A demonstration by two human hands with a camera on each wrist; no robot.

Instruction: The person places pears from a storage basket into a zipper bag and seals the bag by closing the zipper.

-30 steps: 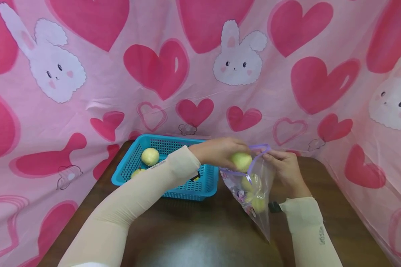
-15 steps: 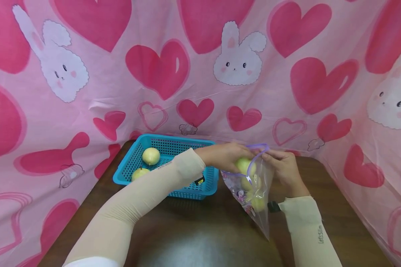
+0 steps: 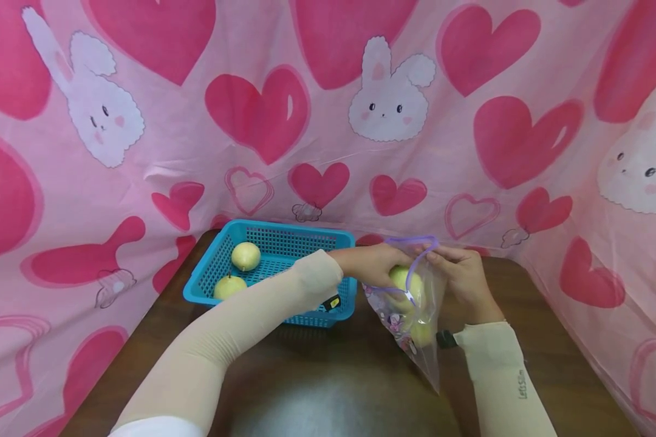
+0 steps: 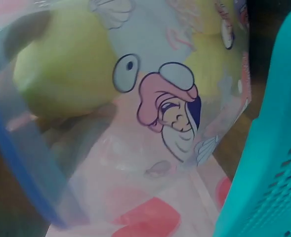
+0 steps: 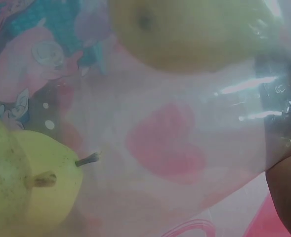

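My left hand (image 3: 374,264) reaches into the mouth of a clear zip bag (image 3: 429,364), its fingers curled round a yellow-green pear (image 3: 401,276). Through the printed plastic in the left wrist view, that pear (image 4: 66,64) shows between thumb and fingers. At the bag's right side, my right hand (image 3: 464,282) pinches the purple-edged rim and keeps the mouth spread. Lower in the bag sit more pears (image 3: 422,332); two of them show stems in the right wrist view, one pear (image 5: 54,182) partly behind the other. The held pear (image 5: 185,34) hangs above them there.
A blue perforated basket (image 3: 197,297) stands left of the bag. Inside it lie two pears, one pear (image 3: 246,257) at the back and another pear (image 3: 228,286) nearer, with my left sleeve (image 3: 262,303) across the basket's front. A pink heart-print cloth (image 3: 317,139) hangs behind the brown table (image 3: 317,388).
My left hand has moved right and down into the bag, carrying the pear from its mouth to below the purple rim. The right hand stays at the rim.
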